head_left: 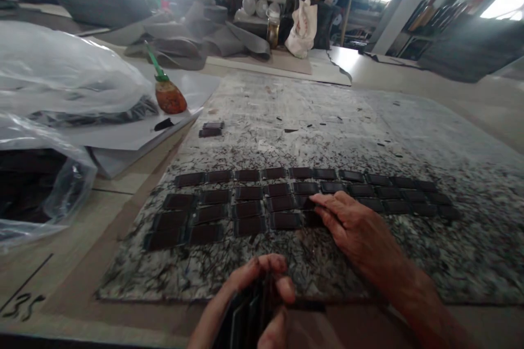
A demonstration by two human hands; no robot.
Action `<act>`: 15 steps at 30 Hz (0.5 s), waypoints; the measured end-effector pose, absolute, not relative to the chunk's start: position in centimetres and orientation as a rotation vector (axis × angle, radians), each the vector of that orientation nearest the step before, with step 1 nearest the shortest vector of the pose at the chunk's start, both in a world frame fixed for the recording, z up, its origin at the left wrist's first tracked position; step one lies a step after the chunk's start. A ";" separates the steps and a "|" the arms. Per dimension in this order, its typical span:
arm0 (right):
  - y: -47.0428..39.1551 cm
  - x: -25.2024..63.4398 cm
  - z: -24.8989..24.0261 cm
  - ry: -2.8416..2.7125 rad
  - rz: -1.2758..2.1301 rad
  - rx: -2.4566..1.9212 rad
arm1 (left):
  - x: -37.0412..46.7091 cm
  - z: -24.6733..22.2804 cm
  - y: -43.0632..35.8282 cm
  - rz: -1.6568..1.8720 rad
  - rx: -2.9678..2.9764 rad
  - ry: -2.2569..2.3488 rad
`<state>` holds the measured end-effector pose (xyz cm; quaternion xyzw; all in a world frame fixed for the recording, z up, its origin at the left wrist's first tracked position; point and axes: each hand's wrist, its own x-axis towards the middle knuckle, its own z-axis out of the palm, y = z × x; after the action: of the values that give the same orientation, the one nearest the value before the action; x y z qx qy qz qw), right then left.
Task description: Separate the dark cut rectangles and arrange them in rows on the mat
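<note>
My left hand (271, 265), low in the middle of the view, is wrapped round a stack of dark rectangular pieces (247, 313). Its fingers curl over the top of the stack. My right hand (364, 234) reaches in from the right, fingers together, with its fingertips on a dark rectangular piece (313, 218) at the front of the rows. Several rows of similar dark pieces (248, 210) lie flat on a speckled board (262, 147), side by side with narrow gaps. The fingers partly cover the piece they touch and its neighbours.
A brown bottle (171, 97) with a green nozzle stands left of the board on white sheeting. Clear plastic bags (61, 76) fill the left side. Two dark pieces (211, 130) lie apart at the board's left. A white bag (303, 30) and a jar (273, 27) stand behind.
</note>
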<state>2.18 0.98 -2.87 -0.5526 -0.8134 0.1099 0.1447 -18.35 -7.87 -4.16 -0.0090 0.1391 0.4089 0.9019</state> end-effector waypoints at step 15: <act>-5.2 0.9 0.5 -2.217 0.769 -1.169 | -15.4 -1.9 -7.0 1.037 -0.326 0.390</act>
<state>0.93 -5.18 0.54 -0.4309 -0.8173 0.2834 0.2569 -15.43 -6.99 -1.94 -0.1543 0.1844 0.4903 0.8377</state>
